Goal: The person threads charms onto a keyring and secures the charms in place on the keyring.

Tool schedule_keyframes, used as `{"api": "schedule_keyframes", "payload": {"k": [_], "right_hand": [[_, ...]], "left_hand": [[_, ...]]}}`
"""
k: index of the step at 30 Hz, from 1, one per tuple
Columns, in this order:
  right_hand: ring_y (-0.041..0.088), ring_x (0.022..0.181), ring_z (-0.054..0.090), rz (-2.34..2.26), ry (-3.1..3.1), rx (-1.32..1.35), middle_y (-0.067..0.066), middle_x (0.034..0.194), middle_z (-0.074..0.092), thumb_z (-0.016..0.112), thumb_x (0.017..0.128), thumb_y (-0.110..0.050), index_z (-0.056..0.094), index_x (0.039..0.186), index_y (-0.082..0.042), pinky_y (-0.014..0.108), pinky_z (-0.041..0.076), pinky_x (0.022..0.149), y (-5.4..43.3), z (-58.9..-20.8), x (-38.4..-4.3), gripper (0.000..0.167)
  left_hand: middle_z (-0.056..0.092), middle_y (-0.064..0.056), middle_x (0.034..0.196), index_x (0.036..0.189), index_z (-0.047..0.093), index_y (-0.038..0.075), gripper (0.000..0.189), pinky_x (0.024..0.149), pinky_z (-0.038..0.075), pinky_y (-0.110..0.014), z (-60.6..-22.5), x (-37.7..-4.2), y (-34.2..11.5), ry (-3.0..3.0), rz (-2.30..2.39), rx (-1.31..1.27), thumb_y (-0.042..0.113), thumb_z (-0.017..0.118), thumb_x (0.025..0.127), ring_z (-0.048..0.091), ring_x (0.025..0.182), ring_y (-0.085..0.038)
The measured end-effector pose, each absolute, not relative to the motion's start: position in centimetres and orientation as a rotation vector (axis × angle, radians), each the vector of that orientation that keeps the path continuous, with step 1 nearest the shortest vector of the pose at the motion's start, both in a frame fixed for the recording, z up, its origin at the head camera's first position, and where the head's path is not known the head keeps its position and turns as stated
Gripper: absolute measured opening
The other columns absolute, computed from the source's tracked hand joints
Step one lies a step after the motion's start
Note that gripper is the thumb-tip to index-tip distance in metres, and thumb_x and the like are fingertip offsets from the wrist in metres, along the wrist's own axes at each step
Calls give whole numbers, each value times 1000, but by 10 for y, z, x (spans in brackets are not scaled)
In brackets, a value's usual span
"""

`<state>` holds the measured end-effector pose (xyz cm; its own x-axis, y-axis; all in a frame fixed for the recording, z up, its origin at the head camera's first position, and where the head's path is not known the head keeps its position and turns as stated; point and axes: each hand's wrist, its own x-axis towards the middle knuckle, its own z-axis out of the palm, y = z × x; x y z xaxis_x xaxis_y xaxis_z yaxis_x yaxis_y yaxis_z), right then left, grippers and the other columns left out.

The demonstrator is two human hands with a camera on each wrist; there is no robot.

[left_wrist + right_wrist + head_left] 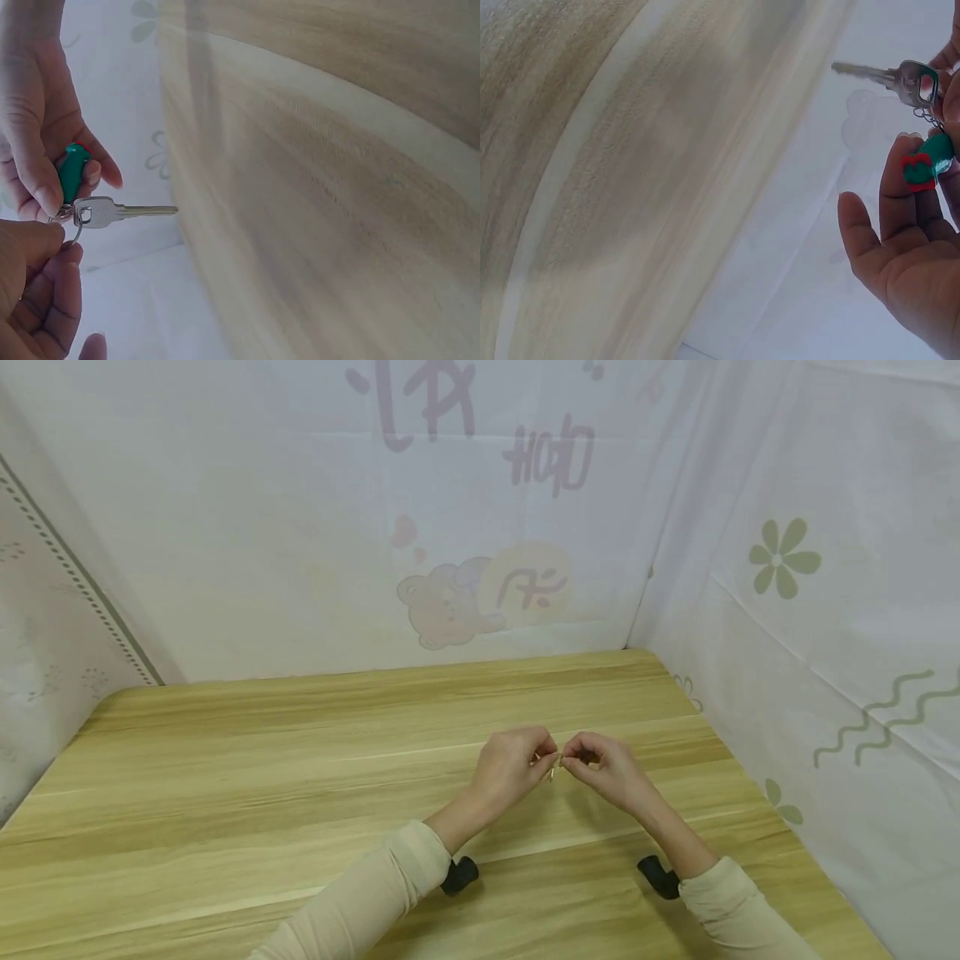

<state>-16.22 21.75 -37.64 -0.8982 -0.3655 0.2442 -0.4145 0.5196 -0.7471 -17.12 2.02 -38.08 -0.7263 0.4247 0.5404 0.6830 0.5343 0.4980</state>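
Both hands meet over the right part of the table, holding a silver key (97, 212) and a small green keychain (73, 172) with a red end, joined by a metal ring (78, 231) and a short chain (928, 116). My left hand (513, 764) pinches the ring between thumb and forefinger. With thumb and fingers, my right hand (607, 772) grips the keychain at its chain end, the red end pointing back toward the palm. The key's blade sticks out from the fingers, pointing down toward the table in the head view. Fingertips hide part of the ring.
The wood-grain table (262, 777) spreads under both hands. Printed white cloth (300, 527) hangs behind it and along both sides. A black wrist fitting shows beneath each forearm, the left one (460, 875) and the right one (658, 877).
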Motion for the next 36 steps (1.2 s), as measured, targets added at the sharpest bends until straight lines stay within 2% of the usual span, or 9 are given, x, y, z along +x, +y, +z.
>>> {"api": "schedule_keyframes", "payload": {"k": [7, 17, 28, 36], "right_hand": [[6, 78, 58, 1329, -2687, 719, 3, 91, 69, 69, 96, 7, 69, 93, -1, 25, 52, 68, 218, -375, -162, 8], [5, 72, 52, 1356, -2677, 717, 2, 87, 67, 69, 96, 6, 69, 93, 0, 23, 47, 63, 218, -373, -161, 7], [5, 72, 52, 1329, -2674, 729, 1, 86, 66, 70, 95, 7, 69, 92, 0, 23, 46, 63, 218, -374, -161, 8], [5, 76, 57, 1273, -2675, 760, 1, 88, 68, 70, 95, 8, 71, 91, -2, 24, 50, 66, 216, -371, -161, 11]], "left_hand": [[75, -2, 80, 84, 73, 7, 13, 64, 55, -25, -382, -172, 21, -2302, -873, -965, 2, 85, 86, 71, 71, -13], [77, -5, 83, 87, 75, 4, 8, 59, 50, -17, -377, -170, 18, -2440, -1075, -882, 0, 80, 90, 70, 68, -15], [76, -4, 80, 85, 73, 5, 10, 57, 48, -16, -378, -171, 18, -2436, -1093, -867, 0, 80, 90, 70, 67, -15], [75, -2, 79, 85, 74, 8, 12, 64, 54, -26, -380, -173, 17, -2299, -861, -984, 1, 84, 86, 71, 69, -12]]}}
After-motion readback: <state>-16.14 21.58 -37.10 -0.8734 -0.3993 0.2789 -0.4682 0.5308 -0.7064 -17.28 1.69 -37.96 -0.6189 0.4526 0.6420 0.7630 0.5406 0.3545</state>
